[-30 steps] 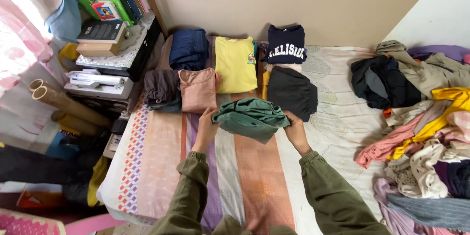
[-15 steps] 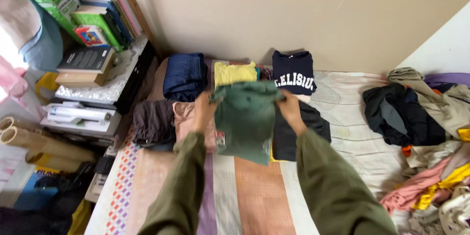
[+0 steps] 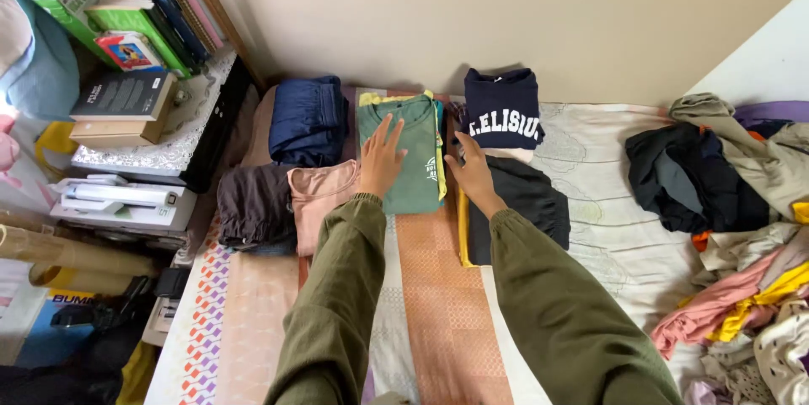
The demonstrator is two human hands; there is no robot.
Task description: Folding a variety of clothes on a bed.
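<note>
A bed (image 3: pixel 438 304) covered by a striped patchwork sheet in orange, lilac and cream fills the room's floor up to a plain beige wall (image 3: pixel 506 9). Along the bed's far edge lie folded clothes: a navy garment (image 3: pixel 308 118), a brown one (image 3: pixel 254 207) and a pink one (image 3: pixel 318 194) toward the far left corner, a dark printed sweatshirt (image 3: pixel 502 108) and a black garment (image 3: pixel 527 203) farther right. Between them sits the folded green shirt (image 3: pixel 413 152), lying on top of a yellow one whose edges peek out around it. The left hand (image 3: pixel 381 156) rests flat on the green shirt, fingers spread, grasping nothing. The right hand (image 3: pixel 474 173) lies open at the shirt's right edge, palm down, also holding nothing. An unsorted heap of clothes (image 3: pixel 742 219) crowds the bed's right edge. Off the left edge stands a low dark cabinet (image 3: pixel 190 148) stacked with books (image 3: pixel 126 106), and cardboard tubes (image 3: pixel 76 253) lie below.
</note>
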